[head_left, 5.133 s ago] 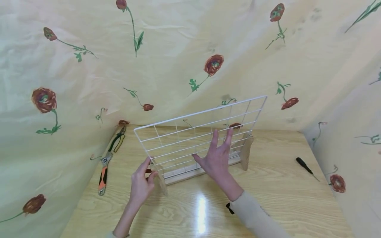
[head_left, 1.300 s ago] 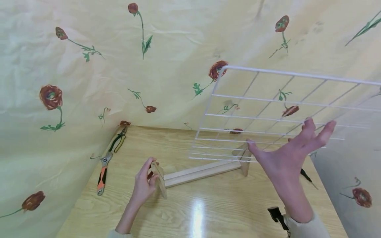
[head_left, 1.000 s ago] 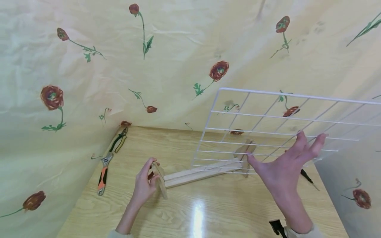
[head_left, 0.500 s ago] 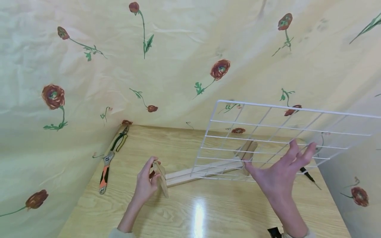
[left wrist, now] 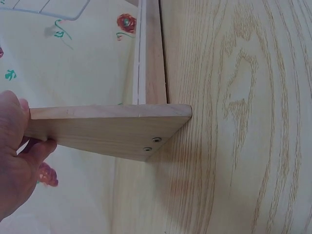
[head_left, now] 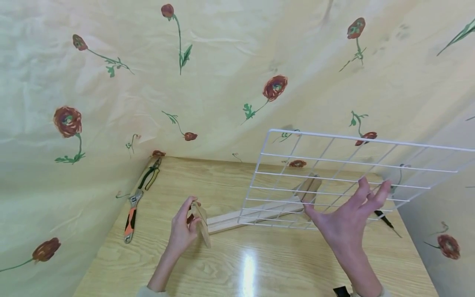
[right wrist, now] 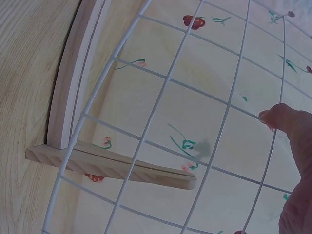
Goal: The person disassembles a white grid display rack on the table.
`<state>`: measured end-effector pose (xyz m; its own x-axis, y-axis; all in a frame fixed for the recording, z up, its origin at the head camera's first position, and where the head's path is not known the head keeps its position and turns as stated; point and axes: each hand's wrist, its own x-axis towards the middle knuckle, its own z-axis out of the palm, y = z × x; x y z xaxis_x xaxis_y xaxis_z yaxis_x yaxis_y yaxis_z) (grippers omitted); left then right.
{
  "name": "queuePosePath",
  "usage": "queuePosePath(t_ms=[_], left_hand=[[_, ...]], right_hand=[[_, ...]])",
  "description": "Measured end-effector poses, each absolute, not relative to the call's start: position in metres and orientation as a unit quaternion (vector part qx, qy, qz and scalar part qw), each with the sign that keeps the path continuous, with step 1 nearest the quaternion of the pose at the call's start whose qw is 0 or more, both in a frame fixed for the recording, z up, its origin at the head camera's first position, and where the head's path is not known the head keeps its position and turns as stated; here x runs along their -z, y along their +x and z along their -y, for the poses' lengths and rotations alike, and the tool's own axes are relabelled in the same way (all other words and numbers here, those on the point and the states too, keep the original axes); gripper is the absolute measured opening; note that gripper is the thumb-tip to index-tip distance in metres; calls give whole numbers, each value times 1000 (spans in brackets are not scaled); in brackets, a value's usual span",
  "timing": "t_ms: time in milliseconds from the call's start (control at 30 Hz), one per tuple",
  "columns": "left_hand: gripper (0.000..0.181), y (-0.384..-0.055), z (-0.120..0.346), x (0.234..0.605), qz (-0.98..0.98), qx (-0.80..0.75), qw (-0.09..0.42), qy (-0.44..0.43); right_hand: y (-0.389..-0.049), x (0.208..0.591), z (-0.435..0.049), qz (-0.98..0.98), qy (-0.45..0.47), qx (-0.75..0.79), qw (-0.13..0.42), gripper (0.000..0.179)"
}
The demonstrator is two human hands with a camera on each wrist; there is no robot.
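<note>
White grid (head_left: 334, 179) | cropped in all views | right hand (head_left: 343, 227) gripping

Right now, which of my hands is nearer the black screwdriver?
Right. Your right hand, holding the white wire grid, is close on the screwdriver's left; your left hand is much farther left, gripping the wooden end panel.
</note>
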<state>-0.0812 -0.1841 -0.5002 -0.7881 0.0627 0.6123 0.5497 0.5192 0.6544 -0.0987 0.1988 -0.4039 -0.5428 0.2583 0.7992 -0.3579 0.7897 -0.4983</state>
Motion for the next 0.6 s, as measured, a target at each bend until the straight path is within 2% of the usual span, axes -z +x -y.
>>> queuePosePath(t_ms=[600], left_hand=[[74, -79, 183, 501, 830, 453, 270, -182]], right_hand=[[-92, 409, -201, 835, 29, -326, 443, 115]])
